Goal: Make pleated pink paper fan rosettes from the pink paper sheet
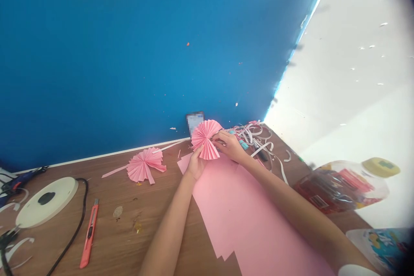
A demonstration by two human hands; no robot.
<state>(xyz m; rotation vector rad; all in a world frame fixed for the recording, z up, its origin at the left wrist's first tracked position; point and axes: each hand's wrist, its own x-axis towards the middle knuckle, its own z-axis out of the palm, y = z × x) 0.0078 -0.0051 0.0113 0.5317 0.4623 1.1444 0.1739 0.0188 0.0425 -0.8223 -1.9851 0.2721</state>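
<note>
A pleated pink paper fan [207, 134], spread into a partial round, is held up over the back of the table. My left hand [196, 164] pinches its lower edge with the thumb in front. At its right side, my right hand [229, 143] has its fingers closed on the pleats near the middle; the fingertips are partly hidden. Below both hands lie large overlapping sheets of pink paper [239, 207]. A second pleated pink fan [145, 164] rests on the table to the left, with paper strips beside it.
A red box cutter [89, 233] lies at left near a round white disc [48, 202] and a black cable [84, 207]. Paper scraps [258, 138] pile up at back right. A large plastic bottle [343, 185] stands at right. Behind rises a blue wall [129, 51], with a phone [195, 121] against it.
</note>
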